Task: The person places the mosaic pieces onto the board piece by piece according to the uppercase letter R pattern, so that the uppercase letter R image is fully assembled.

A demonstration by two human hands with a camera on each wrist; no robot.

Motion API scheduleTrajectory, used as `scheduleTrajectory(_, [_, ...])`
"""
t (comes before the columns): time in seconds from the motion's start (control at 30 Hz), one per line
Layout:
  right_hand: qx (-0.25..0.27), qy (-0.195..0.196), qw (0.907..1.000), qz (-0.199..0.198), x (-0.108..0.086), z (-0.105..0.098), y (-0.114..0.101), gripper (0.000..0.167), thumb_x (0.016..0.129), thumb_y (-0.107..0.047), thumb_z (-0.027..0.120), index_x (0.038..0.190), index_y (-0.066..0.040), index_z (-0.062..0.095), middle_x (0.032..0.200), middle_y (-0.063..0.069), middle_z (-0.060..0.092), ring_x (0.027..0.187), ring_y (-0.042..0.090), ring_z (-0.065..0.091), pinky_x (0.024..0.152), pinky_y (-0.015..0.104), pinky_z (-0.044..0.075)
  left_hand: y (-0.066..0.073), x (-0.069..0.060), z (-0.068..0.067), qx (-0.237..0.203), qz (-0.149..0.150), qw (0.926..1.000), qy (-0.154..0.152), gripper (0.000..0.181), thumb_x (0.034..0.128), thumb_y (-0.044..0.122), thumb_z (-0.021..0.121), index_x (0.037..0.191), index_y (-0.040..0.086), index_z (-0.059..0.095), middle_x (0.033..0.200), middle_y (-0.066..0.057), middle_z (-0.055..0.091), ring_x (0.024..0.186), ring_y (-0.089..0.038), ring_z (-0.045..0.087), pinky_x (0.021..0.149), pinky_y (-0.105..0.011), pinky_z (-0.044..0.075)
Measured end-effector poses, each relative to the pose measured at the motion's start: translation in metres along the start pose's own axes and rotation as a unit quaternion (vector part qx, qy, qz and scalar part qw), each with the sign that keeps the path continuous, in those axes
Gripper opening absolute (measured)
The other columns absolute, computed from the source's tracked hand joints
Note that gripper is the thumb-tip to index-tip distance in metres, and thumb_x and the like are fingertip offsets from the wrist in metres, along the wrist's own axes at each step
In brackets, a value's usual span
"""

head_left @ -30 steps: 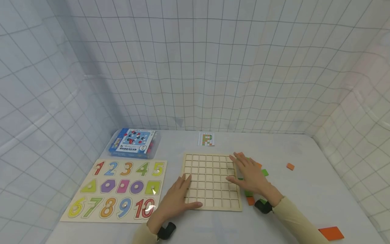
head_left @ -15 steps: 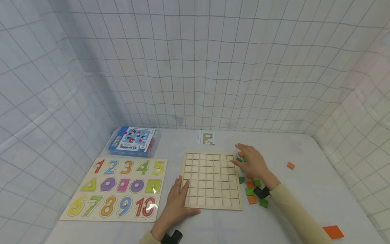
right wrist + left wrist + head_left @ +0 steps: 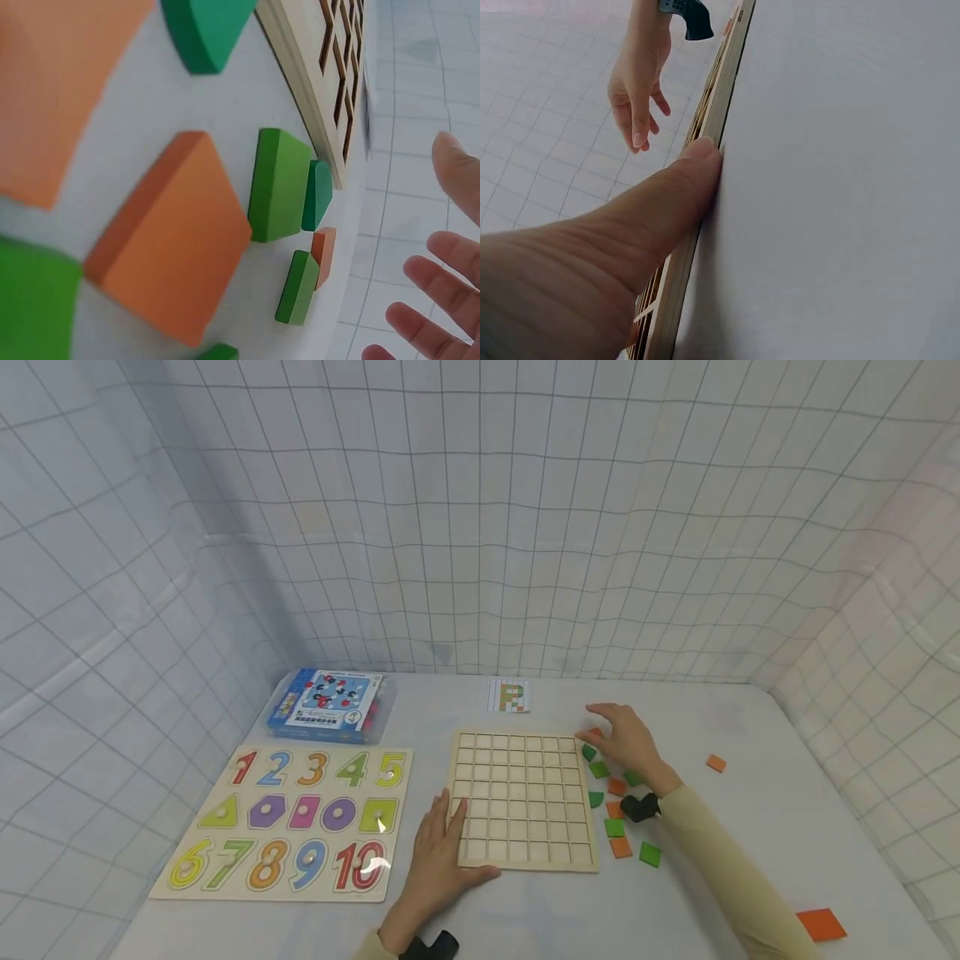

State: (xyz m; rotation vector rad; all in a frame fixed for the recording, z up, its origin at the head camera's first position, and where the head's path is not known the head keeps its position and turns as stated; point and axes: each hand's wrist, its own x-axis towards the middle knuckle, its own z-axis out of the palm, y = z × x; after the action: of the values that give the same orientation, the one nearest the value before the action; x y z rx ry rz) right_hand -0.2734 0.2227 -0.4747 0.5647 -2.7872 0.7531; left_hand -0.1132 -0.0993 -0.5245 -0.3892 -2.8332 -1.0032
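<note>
A square wooden grid board (image 3: 524, 793) lies flat in the middle of the table. My left hand (image 3: 433, 864) is at its front left corner, fingers along the left side; in the left wrist view the thumb (image 3: 671, 191) presses the board's edge. Off the board's far right corner hovers my right hand (image 3: 630, 745), fingers spread and slightly bent, holding nothing. Below it are loose tiles: an orange tile (image 3: 180, 240), a green tile (image 3: 277, 187) and a rounded dark green tile (image 3: 208, 30) stand out in the right wrist view.
A small pattern card (image 3: 509, 696) lies behind the board. To the left are a number-and-shape puzzle (image 3: 281, 827) and a blue boxed set (image 3: 327, 706). One orange tile (image 3: 716, 763) sits apart at right; a larger orange piece (image 3: 822, 924) lies near the front right.
My right hand has moved from the board's right edge toward the back right, uncovering several tiles. My left hand's fingers have slid off the board's top to its left side.
</note>
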Motion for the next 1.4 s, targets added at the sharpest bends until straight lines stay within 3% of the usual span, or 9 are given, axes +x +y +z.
scheduleTrajectory(0.3, [0.050, -0.037, 0.9973, 0.037, 0.006, 0.001, 0.010, 0.045, 0.087, -0.026, 0.071, 0.121, 0.002, 0.062, 0.124, 0.022, 0.057, 0.117, 0.041, 0.048, 0.096, 0.056, 0.037, 0.003, -0.002, 0.000, 0.021, -0.008, 0.9997, 0.004, 0.111, 0.0641, 0.058, 0.079, 0.145, -0.003, 0.033, 0.153, -0.026, 0.014, 0.140, -0.041, 0.009, 0.108, -0.057, 0.012])
scheduleTrajectory(0.57, [0.042, -0.059, 0.9957, 0.056, 0.007, 0.002, 0.016, 0.040, 0.088, -0.021, 0.070, 0.120, 0.001, 0.064, 0.122, 0.021, 0.059, 0.117, 0.042, 0.048, 0.104, 0.057, 0.026, 0.003, -0.002, 0.000, 0.024, -0.009, 0.9996, 0.006, 0.111, 0.0651, 0.058, 0.078, 0.145, -0.003, 0.032, 0.153, -0.026, 0.014, 0.140, -0.041, 0.009, 0.109, -0.055, 0.011])
scheduleTrajectory(0.8, [0.033, -0.066, 0.9958, 0.055, 0.007, 0.003, 0.018, 0.034, 0.086, -0.018, 0.071, 0.114, 0.002, 0.067, 0.117, 0.021, 0.061, 0.109, 0.040, 0.053, 0.092, 0.055, 0.041, 0.002, -0.001, 0.002, 0.036, -0.010, 0.9993, 0.003, 0.111, 0.0660, 0.059, 0.077, 0.146, -0.003, 0.031, 0.153, -0.024, 0.013, 0.140, -0.040, 0.008, 0.109, -0.054, 0.011])
scheduleTrajectory(0.97, [0.015, -0.065, 0.9964, 0.053, 0.007, 0.004, 0.019, 0.029, 0.087, -0.019, 0.070, 0.110, -0.001, 0.070, 0.112, 0.018, 0.062, 0.101, 0.039, 0.054, 0.083, 0.053, 0.045, 0.002, -0.001, 0.002, 0.041, -0.004, 0.9991, 0.006, 0.110, 0.0665, 0.060, 0.076, 0.145, -0.003, 0.032, 0.153, -0.025, 0.014, 0.140, -0.040, 0.010, 0.109, -0.055, 0.012])
scheduleTrajectory(1.4, [0.014, -0.082, 0.9936, 0.076, 0.013, 0.004, 0.026, 0.023, 0.086, -0.022, 0.072, 0.103, -0.006, 0.072, 0.105, 0.011, 0.063, 0.100, 0.033, 0.055, 0.085, 0.049, 0.045, 0.000, -0.002, 0.004, 0.038, 0.001, 0.9992, 0.011, 0.108, 0.0673, 0.059, 0.076, 0.145, -0.003, 0.033, 0.153, -0.025, 0.015, 0.140, -0.040, 0.010, 0.108, -0.056, 0.012])
